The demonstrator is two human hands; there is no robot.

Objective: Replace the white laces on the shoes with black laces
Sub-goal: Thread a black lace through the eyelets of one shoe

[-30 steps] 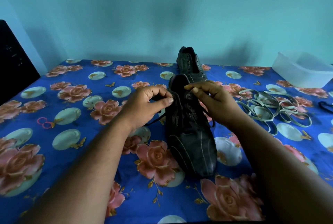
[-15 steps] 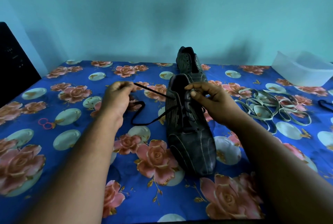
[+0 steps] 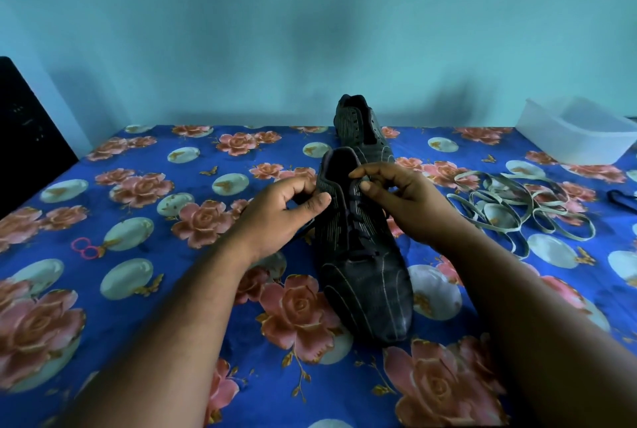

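Home room, floral tablecloth [image 3: 144, 351], teal wall [image 3: 241, 31], plastic tub [image 3: 572, 138]

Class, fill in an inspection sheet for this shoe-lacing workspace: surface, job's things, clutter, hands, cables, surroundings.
Surface: blue floral cloth.
Job's things: near shoe partly laced with black lace; far shoe behind it; white laces heaped on the right.
Clutter: pink rings; clear plastic tub; dark item at right edge.
Hands: left hand and right hand grip at the near shoe's collar.
Cables: nothing seen.
Surroundings: teal wall; black object at left.
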